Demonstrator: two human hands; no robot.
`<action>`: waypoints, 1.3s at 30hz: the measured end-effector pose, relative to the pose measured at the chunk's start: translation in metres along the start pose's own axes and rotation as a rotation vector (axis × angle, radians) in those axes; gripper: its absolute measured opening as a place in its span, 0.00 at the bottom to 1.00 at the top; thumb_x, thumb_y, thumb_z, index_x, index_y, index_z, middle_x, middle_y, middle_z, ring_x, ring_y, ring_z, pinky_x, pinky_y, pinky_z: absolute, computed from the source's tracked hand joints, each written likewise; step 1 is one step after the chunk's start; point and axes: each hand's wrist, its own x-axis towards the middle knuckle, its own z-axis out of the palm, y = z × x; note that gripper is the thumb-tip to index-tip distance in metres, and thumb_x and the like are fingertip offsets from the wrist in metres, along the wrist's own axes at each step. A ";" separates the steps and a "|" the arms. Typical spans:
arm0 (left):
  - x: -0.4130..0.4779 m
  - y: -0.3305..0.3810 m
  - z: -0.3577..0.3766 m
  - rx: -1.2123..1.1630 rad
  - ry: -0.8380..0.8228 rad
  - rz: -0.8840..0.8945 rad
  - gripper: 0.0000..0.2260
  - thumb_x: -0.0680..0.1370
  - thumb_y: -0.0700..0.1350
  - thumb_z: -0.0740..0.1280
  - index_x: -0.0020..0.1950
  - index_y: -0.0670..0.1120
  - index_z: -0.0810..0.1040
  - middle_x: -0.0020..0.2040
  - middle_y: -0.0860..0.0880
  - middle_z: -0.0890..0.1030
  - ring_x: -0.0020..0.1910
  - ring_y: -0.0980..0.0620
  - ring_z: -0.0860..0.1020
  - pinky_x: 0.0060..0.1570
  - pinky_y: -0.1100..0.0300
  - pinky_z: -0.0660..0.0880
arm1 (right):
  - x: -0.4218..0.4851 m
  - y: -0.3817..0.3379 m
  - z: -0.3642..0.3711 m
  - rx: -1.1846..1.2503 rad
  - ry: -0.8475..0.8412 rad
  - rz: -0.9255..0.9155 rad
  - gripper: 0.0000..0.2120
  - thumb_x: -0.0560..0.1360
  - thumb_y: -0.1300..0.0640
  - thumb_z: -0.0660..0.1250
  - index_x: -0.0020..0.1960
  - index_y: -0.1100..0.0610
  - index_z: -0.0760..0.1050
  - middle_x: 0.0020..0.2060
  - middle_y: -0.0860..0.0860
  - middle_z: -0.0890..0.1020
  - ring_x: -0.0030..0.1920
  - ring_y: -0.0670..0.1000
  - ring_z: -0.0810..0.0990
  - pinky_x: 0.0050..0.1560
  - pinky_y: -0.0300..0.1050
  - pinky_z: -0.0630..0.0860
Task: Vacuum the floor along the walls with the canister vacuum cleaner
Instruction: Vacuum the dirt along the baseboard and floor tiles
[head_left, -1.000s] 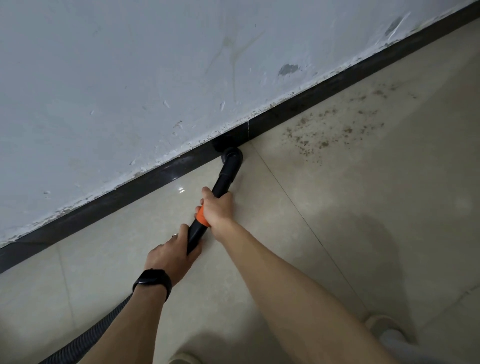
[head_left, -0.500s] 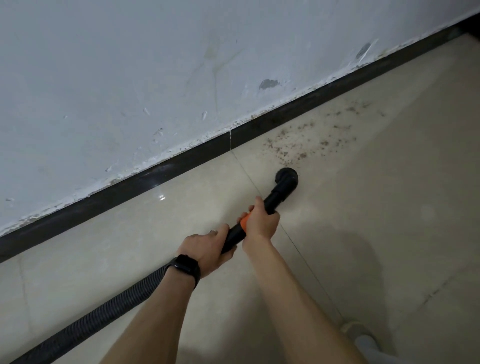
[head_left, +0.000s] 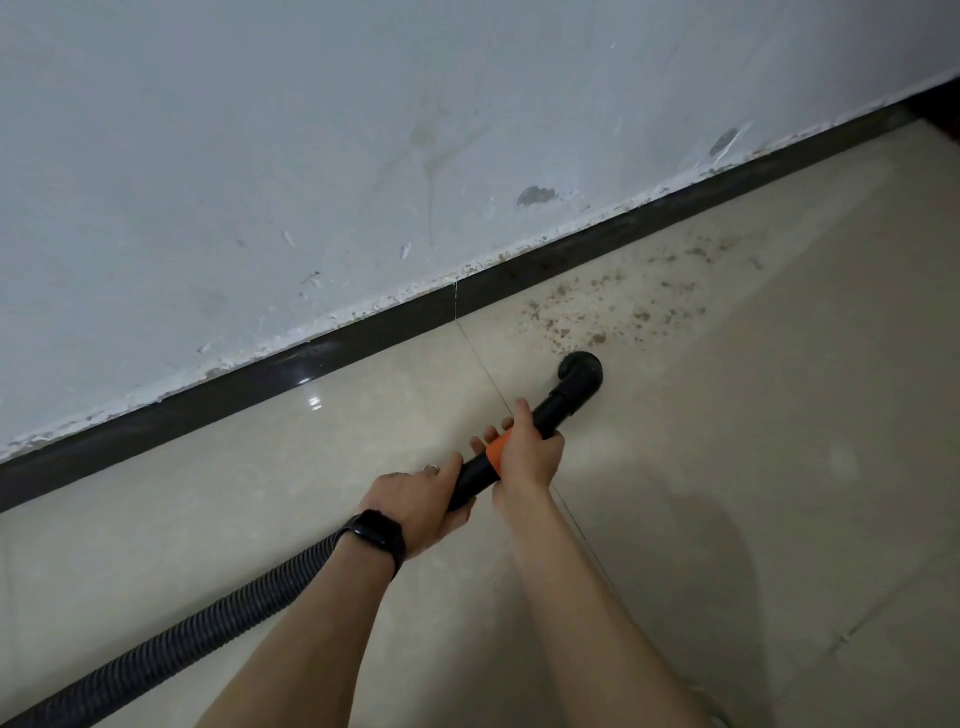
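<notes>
Swung away from the black baseboard (head_left: 363, 338), the elbow nozzle (head_left: 581, 371) now sits on the tile (head_left: 753, 467) ahead of my right hand (head_left: 524, 454), just short of the scattered grit (head_left: 597, 312) lying between it and the baseboard. My right hand wraps the wand (head_left: 553, 410) at its orange collar (head_left: 496, 451) to steer. My left hand (head_left: 418, 501), just behind, grips the wand's rear end, where the ribbed hose (head_left: 208, 629) trails back, likely taking its drag. The canister itself is out of view.
</notes>
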 end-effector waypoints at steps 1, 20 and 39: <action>0.000 -0.001 0.000 0.000 0.012 -0.015 0.16 0.81 0.61 0.55 0.58 0.50 0.63 0.45 0.51 0.78 0.38 0.45 0.79 0.36 0.55 0.74 | 0.000 0.000 0.003 -0.006 -0.018 0.007 0.15 0.81 0.56 0.70 0.63 0.58 0.70 0.41 0.54 0.78 0.26 0.47 0.78 0.34 0.46 0.81; 0.008 -0.018 0.003 -0.021 0.126 -0.182 0.15 0.81 0.60 0.54 0.55 0.49 0.61 0.38 0.53 0.71 0.36 0.45 0.80 0.33 0.56 0.70 | 0.016 0.001 0.053 -0.202 -0.210 0.007 0.08 0.75 0.63 0.65 0.53 0.58 0.70 0.25 0.47 0.75 0.23 0.49 0.73 0.28 0.44 0.76; -0.042 -0.071 0.001 -0.184 0.064 -0.334 0.12 0.80 0.59 0.57 0.51 0.52 0.60 0.36 0.54 0.73 0.32 0.52 0.74 0.29 0.57 0.67 | -0.023 0.058 0.096 -0.301 -0.238 0.049 0.14 0.78 0.62 0.64 0.63 0.62 0.70 0.34 0.54 0.75 0.21 0.48 0.73 0.27 0.44 0.76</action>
